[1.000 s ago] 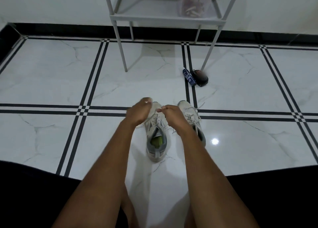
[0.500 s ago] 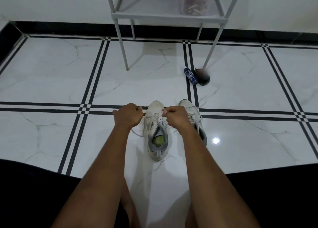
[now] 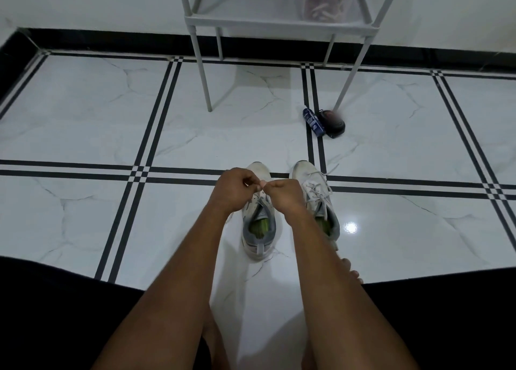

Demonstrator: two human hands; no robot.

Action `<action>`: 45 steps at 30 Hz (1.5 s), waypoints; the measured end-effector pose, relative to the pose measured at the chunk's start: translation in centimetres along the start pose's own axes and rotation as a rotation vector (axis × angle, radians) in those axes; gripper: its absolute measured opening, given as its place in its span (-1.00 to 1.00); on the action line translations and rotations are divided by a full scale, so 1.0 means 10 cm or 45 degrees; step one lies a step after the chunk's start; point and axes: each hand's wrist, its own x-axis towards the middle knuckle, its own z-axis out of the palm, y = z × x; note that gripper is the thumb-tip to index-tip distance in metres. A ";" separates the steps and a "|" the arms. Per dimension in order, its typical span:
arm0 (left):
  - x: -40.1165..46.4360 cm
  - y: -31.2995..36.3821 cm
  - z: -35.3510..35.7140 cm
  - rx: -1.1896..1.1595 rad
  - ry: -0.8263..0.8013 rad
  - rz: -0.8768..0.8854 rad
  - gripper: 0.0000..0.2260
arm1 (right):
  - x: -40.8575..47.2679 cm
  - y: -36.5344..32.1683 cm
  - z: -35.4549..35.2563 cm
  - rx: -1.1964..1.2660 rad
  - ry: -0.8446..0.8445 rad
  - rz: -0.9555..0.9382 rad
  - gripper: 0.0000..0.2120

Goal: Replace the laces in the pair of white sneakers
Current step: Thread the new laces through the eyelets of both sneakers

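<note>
Two white sneakers with grey collars and green insoles stand side by side on the tiled floor, toes pointing away from me. Over the left sneaker (image 3: 258, 230) my left hand (image 3: 233, 191) and my right hand (image 3: 283, 195) meet, fingers curled, each pinching its white lace near the upper eyelets. My hands hide most of that lace. The right sneaker (image 3: 317, 199) still has its white lace (image 3: 318, 191) threaded, with loose ends trailing onto the floor at the right. My right forearm covers its heel.
A white metal rack (image 3: 268, 20) stands against the far wall, with a clear tub (image 3: 326, 2) under an orange lid on its shelf. A dark blue packet (image 3: 313, 121) and a black object (image 3: 333, 122) lie by the rack's right leg. My bare feet rest near the sneakers.
My hands were apart, pulling the lace sideways half a second ago. They have come together over the left sneaker's tongue.
</note>
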 end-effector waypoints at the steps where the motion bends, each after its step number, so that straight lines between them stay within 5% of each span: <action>1: 0.01 -0.01 0.00 -0.008 0.010 0.000 -0.97 | 0.00 0.00 0.01 -0.016 0.003 0.005 -0.66; 4: 0.04 -0.12 0.00 0.112 0.008 -0.045 -0.89 | -0.04 0.03 0.03 -0.238 0.039 -0.020 -0.48; 12: -0.02 -0.52 0.04 0.239 -0.037 -0.216 -0.90 | -0.24 0.28 0.25 -0.780 -0.052 -0.173 -0.66; 27: -0.19 -0.56 0.31 0.119 0.130 -0.107 -0.91 | -0.27 0.31 0.36 -1.015 0.136 -0.303 -0.71; 34: -0.16 -0.54 0.43 0.148 0.094 -0.104 -0.86 | -0.31 0.42 0.30 -0.923 0.157 -0.377 -0.59; 45: -0.06 -0.46 0.45 0.239 -0.039 -0.026 -0.88 | -0.20 0.56 0.18 -0.388 0.168 -0.135 -0.57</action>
